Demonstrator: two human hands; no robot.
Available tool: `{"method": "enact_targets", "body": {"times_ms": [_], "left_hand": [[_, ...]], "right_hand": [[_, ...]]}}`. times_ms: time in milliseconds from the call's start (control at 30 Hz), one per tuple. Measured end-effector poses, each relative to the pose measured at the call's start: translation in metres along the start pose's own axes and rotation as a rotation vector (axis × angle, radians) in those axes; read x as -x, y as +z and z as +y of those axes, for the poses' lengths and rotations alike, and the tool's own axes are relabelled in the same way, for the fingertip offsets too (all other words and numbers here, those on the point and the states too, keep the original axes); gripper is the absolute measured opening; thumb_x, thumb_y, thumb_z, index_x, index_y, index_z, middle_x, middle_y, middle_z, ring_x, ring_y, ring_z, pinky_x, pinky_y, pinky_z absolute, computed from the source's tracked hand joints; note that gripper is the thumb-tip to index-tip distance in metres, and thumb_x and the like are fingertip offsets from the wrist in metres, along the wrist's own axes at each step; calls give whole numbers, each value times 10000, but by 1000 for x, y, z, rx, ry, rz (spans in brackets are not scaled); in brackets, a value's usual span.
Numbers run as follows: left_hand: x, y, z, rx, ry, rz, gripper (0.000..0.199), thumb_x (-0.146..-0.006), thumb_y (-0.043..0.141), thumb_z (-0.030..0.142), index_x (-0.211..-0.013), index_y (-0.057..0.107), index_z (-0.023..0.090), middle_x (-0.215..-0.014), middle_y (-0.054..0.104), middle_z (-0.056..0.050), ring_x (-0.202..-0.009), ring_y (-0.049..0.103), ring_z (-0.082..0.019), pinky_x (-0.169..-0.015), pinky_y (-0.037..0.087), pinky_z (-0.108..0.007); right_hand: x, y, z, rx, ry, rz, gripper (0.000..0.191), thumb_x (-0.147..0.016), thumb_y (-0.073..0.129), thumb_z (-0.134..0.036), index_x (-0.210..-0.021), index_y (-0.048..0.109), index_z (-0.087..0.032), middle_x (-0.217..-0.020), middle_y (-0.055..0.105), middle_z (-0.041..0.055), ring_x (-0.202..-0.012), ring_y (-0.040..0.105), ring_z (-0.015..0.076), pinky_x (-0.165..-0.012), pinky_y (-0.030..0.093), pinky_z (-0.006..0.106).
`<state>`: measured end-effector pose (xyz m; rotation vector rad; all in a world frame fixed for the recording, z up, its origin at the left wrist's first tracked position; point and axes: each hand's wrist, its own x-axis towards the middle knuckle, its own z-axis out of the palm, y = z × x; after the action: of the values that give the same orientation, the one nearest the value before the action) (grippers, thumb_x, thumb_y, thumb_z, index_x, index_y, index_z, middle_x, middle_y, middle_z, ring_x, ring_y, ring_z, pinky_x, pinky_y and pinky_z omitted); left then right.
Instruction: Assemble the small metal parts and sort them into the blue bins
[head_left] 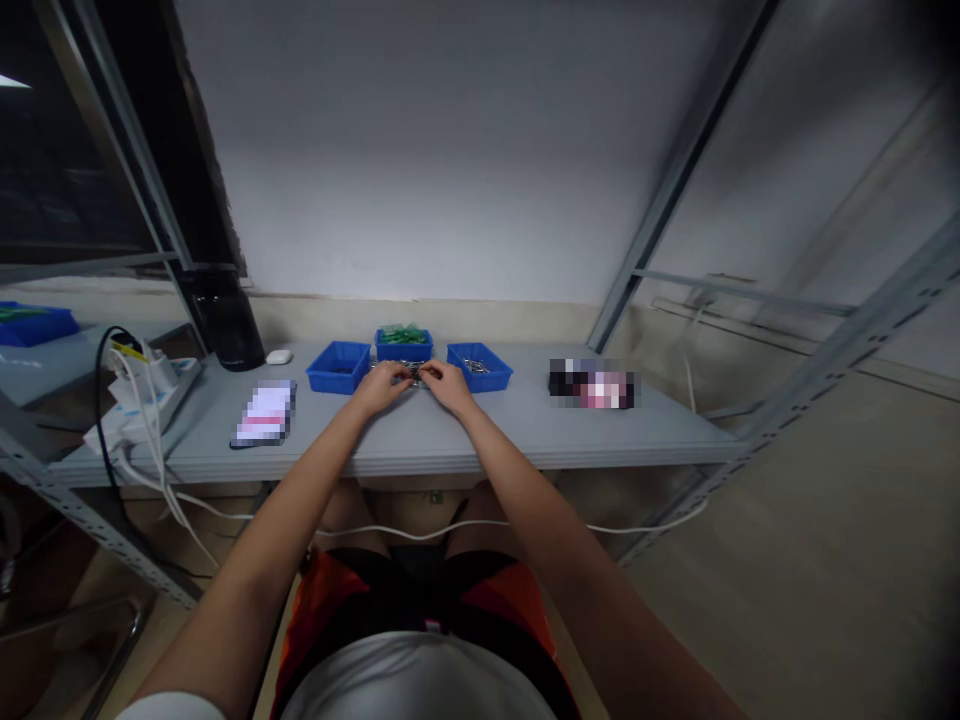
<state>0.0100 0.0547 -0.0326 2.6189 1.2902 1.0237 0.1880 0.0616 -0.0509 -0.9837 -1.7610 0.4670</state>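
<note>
My left hand (385,384) and my right hand (447,384) meet over the middle of the grey shelf table (420,430), fingertips almost touching. The fingers of both are curled closed; what they pinch is too small to make out. Small shiny metal pieces (411,366) lie at and behind the fingertips. A blue bin (339,378) with a few dark bits inside stands left of my left hand. Behind the hands is a blue bin (404,353) filled with green pieces (402,335). To the right, another blue bin (491,381) holds small silvery metal parts (475,367).
A phone (264,412) lies on the left, near a white case (279,357) and a black bottle (229,322). A power strip (150,400) with cables sits at the left end. A blurred pinkish-black object (592,385) lies right. Metal posts (679,170) frame the table.
</note>
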Motion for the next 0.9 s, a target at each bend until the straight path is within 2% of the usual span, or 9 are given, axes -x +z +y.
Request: {"method": "enact_targets", "body": {"times_ms": [300,400,533,667,900], "left_hand": [[0,-1,-2,2,-1,0,202,-844,537,241,-921,704,159,-902,696,-74,-839,604,-195,-802,469,-314],[0,-1,-1,-8,-12,33,206,-854,526,229,-922,705,153,-903,691,-83,-828,600,-195,-789,468,-319],[0,-2,2,21,29,9,171,-851,560,244,-906,705,172,-884,691,-62,-843,600,-185,-807,461,-314],[0,-4,6,60,58,-6,167,-853,572,260,-911,703,174,-887,691,-56,-847,601,-182,-812,457,-313],[2,-5,9,32,40,39,181,-850,568,279,-902,692,157,-861,676,-61,-810,597,-177,-782,458,-306]], "right_hand": [[1,-1,-3,49,-12,-44,173,-812,555,-265,-826,699,-170,-804,700,30,-726,588,140,-722,439,246],[2,-1,-3,122,-42,-136,165,-821,552,-225,-821,707,-168,-789,696,28,-703,570,130,-707,419,244],[4,1,0,176,-121,-264,177,-835,540,-181,-852,716,-170,-798,699,33,-691,558,127,-683,401,243],[5,3,2,170,-135,-276,165,-827,566,-188,-893,717,-174,-820,701,40,-717,572,141,-690,405,254],[3,2,3,124,-106,-252,174,-839,558,-185,-910,715,-160,-843,698,47,-734,585,134,-716,415,249]]}}
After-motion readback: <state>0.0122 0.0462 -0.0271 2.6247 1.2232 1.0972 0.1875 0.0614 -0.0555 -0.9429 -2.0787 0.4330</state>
